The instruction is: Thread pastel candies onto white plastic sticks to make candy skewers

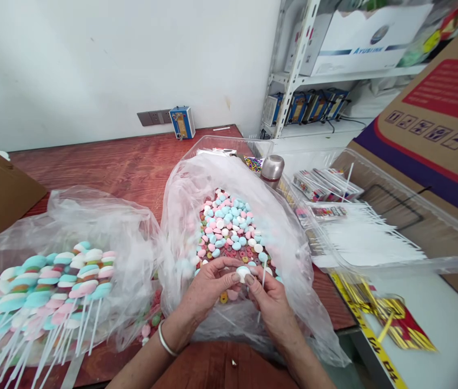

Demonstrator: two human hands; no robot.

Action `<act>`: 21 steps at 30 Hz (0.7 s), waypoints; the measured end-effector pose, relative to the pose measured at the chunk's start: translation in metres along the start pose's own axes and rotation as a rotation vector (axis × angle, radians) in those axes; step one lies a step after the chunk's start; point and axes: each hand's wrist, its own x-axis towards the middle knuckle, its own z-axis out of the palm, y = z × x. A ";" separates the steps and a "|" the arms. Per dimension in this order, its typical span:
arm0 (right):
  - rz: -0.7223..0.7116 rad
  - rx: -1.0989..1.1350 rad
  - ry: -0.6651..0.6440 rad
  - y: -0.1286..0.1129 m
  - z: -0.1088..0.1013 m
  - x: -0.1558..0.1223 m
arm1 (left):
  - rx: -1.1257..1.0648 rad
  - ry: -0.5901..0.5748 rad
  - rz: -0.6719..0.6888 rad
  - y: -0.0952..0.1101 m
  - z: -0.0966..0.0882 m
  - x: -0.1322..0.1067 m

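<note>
My left hand (208, 289) pinches a small white heart-shaped candy (243, 272) between thumb and fingers. My right hand (269, 300) is closed round a thin white stick (264, 273) right beside that candy. Both hands hover over an open clear plastic bag (289, 237) heaped with pink, blue and white candies (229, 227) and coloured rings. A bangle circles my left wrist.
At the left, another clear bag (91, 216) holds several finished candy skewers (50, 283) with white sticks. A clear plastic bin (415, 259) of white sticks and packets stands to the right, beside cardboard boxes (447, 119). A metal cylinder (272, 168) and shelving (313, 81) are behind.
</note>
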 end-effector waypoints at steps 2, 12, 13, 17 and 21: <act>0.004 -0.019 0.045 0.005 -0.002 0.001 | -0.010 0.033 -0.024 -0.001 0.004 -0.001; -0.038 -0.299 0.078 -0.015 -0.009 -0.003 | 0.051 0.159 0.009 0.001 0.014 -0.003; -0.056 -0.384 0.081 -0.018 -0.009 -0.005 | 0.048 0.190 0.023 0.001 0.012 -0.002; -0.141 -0.763 0.025 -0.021 -0.012 -0.016 | 0.076 0.328 0.064 0.002 0.003 0.005; -0.112 -0.981 -0.081 -0.017 -0.009 -0.026 | 0.098 0.354 0.111 0.003 -0.002 0.006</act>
